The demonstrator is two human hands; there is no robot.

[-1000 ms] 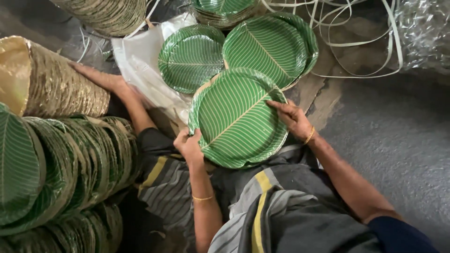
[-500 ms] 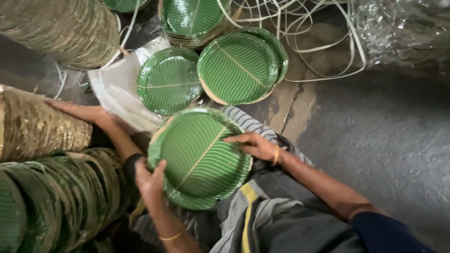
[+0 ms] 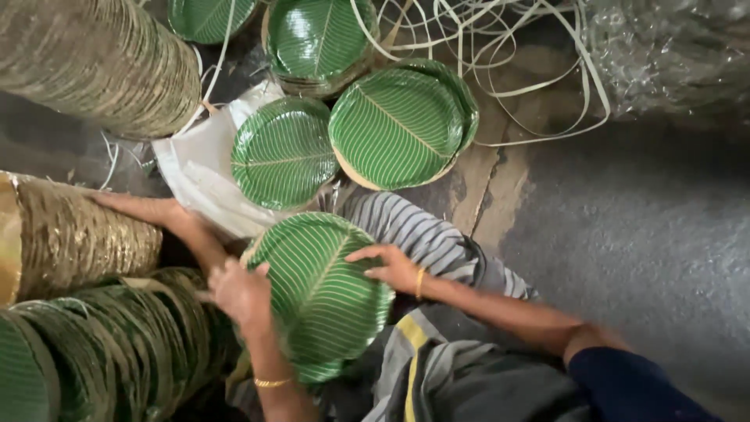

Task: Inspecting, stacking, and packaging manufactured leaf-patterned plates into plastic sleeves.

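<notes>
Concrete floor (image 3: 641,234) strewn with strapping; green leaf-pattern plate (image 3: 320,293) gripped at rim by left hand (image 3: 238,293), steadied over lap by right hand (image 3: 394,267). Stacked plates (image 3: 94,62) bundled alongside; loose plates (image 3: 394,125) left unstacked.

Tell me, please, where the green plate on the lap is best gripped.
By its raised rim, from both sides: the green plate is wide, shallow and tilted. The left hand clasps the left rim; the right hand lies flat near the right.
</notes>
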